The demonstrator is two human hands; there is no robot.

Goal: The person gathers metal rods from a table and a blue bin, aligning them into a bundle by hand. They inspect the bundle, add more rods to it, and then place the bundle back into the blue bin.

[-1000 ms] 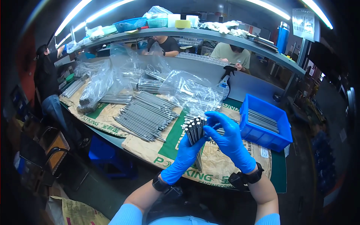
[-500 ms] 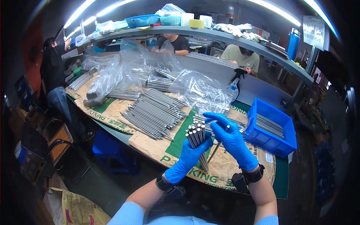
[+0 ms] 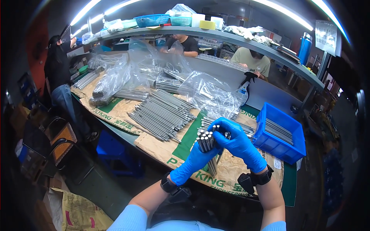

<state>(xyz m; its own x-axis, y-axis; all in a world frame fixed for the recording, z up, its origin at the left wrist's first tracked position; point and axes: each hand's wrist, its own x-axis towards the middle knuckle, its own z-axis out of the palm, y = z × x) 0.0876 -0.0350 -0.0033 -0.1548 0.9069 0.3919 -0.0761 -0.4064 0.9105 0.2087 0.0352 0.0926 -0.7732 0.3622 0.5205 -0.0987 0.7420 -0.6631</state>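
My left hand point(image 3: 197, 161), in a blue glove, is closed around a bundle of thin metal rods point(image 3: 206, 142). Their bright round ends point up toward me, and the shafts slant down below the palm. Against the bundle's right side, my right hand point(image 3: 242, 145), also gloved in blue, curls its fingers round a few metal rods; ends of these show between its fingers. Part of the bundle is hidden by the gloves. Just beyond my hands, more rods point(image 3: 243, 125) lie on the table by a clear plastic bag point(image 3: 210, 92).
A wide layer of rods point(image 3: 162, 115) covers brown paper point(image 3: 154, 148) left of my hands. To the right stands a blue bin point(image 3: 279, 148) with rods inside. A spray bottle point(image 3: 243, 90) and a loaded shelf point(image 3: 231, 35) are behind. Several people work nearby.
My right hand has moved left and closed in against the bundle, its fingers now curled. My left hand has shifted slightly right with the rods. The view has turned slightly.
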